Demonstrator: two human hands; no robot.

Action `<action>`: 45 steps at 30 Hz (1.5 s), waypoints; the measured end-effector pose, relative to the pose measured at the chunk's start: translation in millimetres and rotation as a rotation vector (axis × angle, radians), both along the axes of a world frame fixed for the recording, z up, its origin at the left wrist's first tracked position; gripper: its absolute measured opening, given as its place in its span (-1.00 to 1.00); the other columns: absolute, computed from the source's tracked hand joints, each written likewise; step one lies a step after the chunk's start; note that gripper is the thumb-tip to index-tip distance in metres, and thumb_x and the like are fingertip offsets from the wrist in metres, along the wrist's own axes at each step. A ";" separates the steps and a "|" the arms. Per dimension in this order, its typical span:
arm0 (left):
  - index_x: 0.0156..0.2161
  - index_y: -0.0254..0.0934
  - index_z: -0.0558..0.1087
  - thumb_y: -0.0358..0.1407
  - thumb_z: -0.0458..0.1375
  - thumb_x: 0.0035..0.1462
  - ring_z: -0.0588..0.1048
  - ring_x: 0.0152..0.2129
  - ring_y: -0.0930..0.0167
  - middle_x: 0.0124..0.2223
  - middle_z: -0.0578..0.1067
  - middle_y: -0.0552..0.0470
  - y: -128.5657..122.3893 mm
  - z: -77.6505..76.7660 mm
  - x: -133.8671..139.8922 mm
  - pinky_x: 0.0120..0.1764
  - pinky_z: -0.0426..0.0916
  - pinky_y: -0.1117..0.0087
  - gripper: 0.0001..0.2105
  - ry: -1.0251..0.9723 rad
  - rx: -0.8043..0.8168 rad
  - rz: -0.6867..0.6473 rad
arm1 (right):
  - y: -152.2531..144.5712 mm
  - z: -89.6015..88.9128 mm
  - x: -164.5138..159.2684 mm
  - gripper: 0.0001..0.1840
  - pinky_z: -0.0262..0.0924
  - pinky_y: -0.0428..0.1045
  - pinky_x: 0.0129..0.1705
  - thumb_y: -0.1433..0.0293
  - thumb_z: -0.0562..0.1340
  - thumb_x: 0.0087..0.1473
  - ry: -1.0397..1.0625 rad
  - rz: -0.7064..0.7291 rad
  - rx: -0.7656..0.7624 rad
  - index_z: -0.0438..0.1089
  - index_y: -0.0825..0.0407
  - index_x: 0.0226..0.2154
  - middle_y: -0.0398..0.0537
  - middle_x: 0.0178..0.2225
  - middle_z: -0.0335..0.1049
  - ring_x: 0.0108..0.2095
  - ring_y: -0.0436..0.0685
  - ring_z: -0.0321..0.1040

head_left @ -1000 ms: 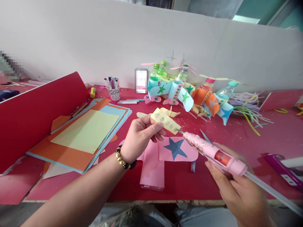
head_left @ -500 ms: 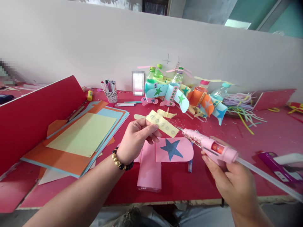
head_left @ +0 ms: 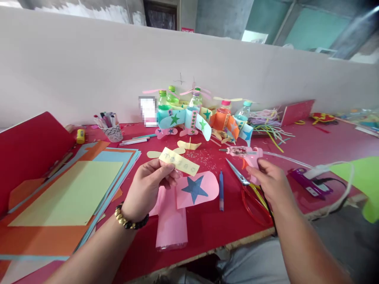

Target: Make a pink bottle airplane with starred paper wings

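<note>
Between the thumb and fingers of my left hand (head_left: 148, 185) is a pale yellow paper strip (head_left: 180, 162) with a row of round marks. Below it lies a bottle wrapped in pink paper (head_left: 171, 225), with a pink paper wing (head_left: 198, 189) bearing a dark blue star. My right hand (head_left: 271, 181) is closed around the handle of a pink glue gun (head_left: 242, 153), its nozzle pointing left and apart from the strip. Under the glue gun are scissors (head_left: 254, 197) with red handles. A blue pen (head_left: 221, 191) lies between the wing and the scissors.
Several bottle planes (head_left: 194, 118) with paper wings stand at the back. Stacked coloured paper (head_left: 68, 193) and a cup of markers (head_left: 111, 132) are on the left. To the right are a purple power strip (head_left: 310, 185) with cables and a pile of pipe cleaners (head_left: 266, 122).
The glue gun has moved away from the yellow strip and turned so its nozzle faces left above the scissors. My left hand still holds the strip. The view has shifted right.
</note>
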State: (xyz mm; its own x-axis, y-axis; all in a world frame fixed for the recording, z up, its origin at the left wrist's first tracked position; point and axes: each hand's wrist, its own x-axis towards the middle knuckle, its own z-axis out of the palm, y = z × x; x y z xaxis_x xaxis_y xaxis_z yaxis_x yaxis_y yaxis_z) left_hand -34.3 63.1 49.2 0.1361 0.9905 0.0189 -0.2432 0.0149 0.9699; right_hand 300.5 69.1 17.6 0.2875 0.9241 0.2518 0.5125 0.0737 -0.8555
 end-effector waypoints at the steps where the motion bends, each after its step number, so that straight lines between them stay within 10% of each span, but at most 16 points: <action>1: -0.44 -0.31 0.50 -0.29 0.27 0.16 0.46 -0.62 0.56 -0.46 0.57 0.04 0.2 -0.9 -0.2 -0.53 0.33 0.60 -0.82 0.003 0.000 -0.002 | 3.0 -2.9 3.3 -0.67 0.08 -0.11 -0.54 0.11 0.30 0.00 -0.062 -0.009 -0.017 0.34 0.03 -0.49 -0.23 -0.61 0.28 -0.59 0.00 0.22; 11: -0.45 -0.32 0.46 -0.27 0.28 0.13 0.45 -0.64 0.56 -0.48 0.56 0.04 -0.1 -0.6 2.6 -0.55 0.31 0.59 -0.81 -0.006 -0.014 0.007 | 30.0 -21.1 27.4 -0.79 -0.10 -0.02 -0.50 0.27 0.35 -0.14 -0.415 -0.074 -0.171 0.40 0.01 -0.63 -0.10 -0.67 0.31 -0.63 0.07 0.17; 16: -0.43 -0.34 0.45 -0.26 0.29 0.13 0.44 -0.64 0.58 -0.48 0.55 0.05 0.9 -0.3 3.7 -0.57 0.29 0.61 -0.80 -0.055 -0.058 -0.041 | 16.2 -10.5 22.2 -0.72 0.11 0.08 -0.35 0.19 0.34 -0.01 -0.443 -0.091 -0.047 0.53 0.09 -0.40 0.17 -0.37 0.49 -0.39 0.23 0.37; 24: -0.44 -0.33 0.42 -0.24 0.31 0.12 0.45 -0.66 0.58 -0.47 0.57 0.07 -2.6 4.9 1.8 -0.58 0.30 0.61 -0.77 -0.175 -0.074 -0.127 | -31.5 23.0 -73.0 -0.82 0.37 -0.06 -0.15 0.22 0.33 0.13 0.021 0.394 0.179 0.54 -0.12 -0.20 -0.09 -0.17 0.51 -0.10 0.14 0.44; 45: -0.30 -0.37 0.42 -0.21 0.17 0.30 0.42 -0.59 0.56 -0.39 0.49 0.10 0.9 0.0 1.1 -0.53 0.35 0.53 -0.77 -0.027 0.013 -0.204 | -13.7 34.8 -107.8 -0.83 0.09 -0.06 -0.44 0.23 0.33 0.11 0.303 0.452 0.098 0.47 -0.01 -0.36 -0.16 -0.48 0.36 -0.45 0.03 0.23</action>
State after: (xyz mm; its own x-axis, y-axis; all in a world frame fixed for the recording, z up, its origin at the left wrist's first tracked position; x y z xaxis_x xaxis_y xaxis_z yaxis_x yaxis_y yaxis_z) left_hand -33.2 63.9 49.2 0.3335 0.9420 0.0374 -0.2619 0.0545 0.9635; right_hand 192.8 55.5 52.4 -0.0594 0.9486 0.3109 0.1430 0.3164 -0.9378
